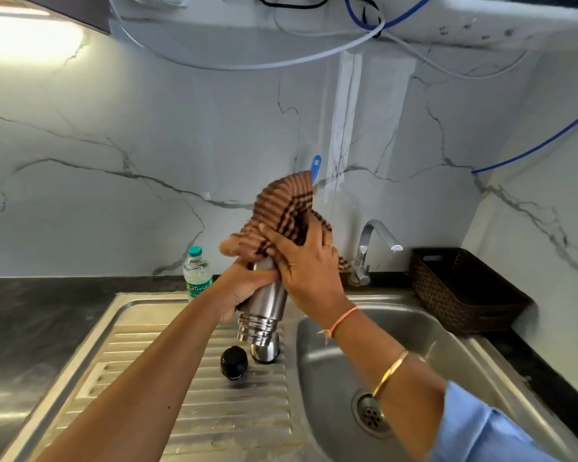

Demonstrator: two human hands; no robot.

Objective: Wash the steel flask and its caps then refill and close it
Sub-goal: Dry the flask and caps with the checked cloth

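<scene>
The steel flask [264, 308] is held upside down above the drainboard, its threaded mouth pointing down. My left hand [239, 290] grips its body. My right hand [306, 261] holds a brown striped cloth [281, 215] against the flask's upturned base. Under the flask's mouth a steel cap [264, 351] stands on the ribbed drainboard [181, 378]. A black inner cap [234, 361] lies just left of it.
The sink basin [414, 355] with its drain is to the right, and the tap [371, 248] stands behind it. A plastic water bottle [197, 271] stands at the back of the drainboard. A dark woven basket [464, 288] sits on the right counter.
</scene>
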